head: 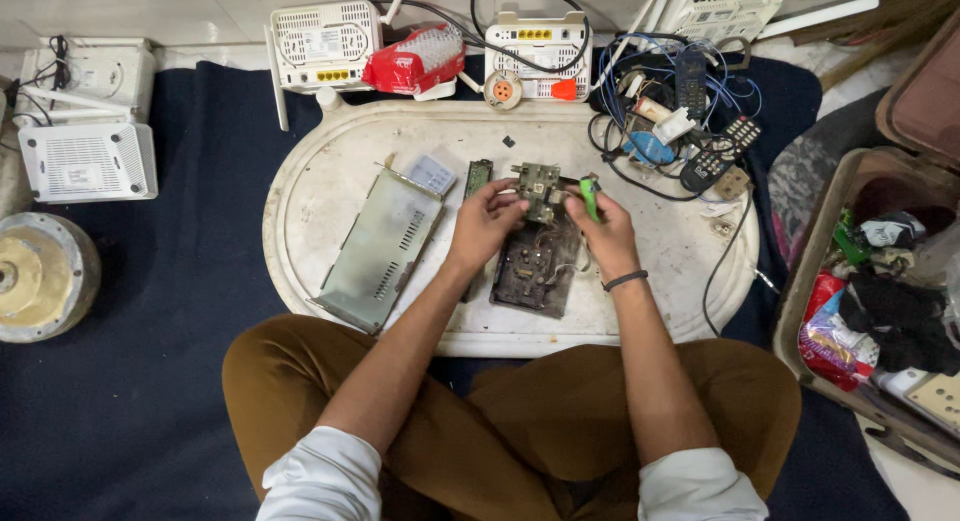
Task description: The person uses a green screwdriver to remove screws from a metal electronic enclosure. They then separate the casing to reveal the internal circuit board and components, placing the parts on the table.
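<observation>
Crossed legs are seen below the oval tabletop [330,161]. A small circuit assembly [537,189] is pinched in the left hand [484,221] above a dusty board [535,266]; a green-handled screwdriver [590,196] is clasped in the right hand [603,231], best kept square to the screw.

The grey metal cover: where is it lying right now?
In the head view, the grey metal cover lies on the white oval tray, on the person's left, beside the left hand and the opened dark chassis.

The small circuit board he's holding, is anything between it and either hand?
Nothing visible. The left hand already grips the small circuit board directly, and the right hand, holding a green-handled tool, touches its other side above the dark chassis.
</observation>
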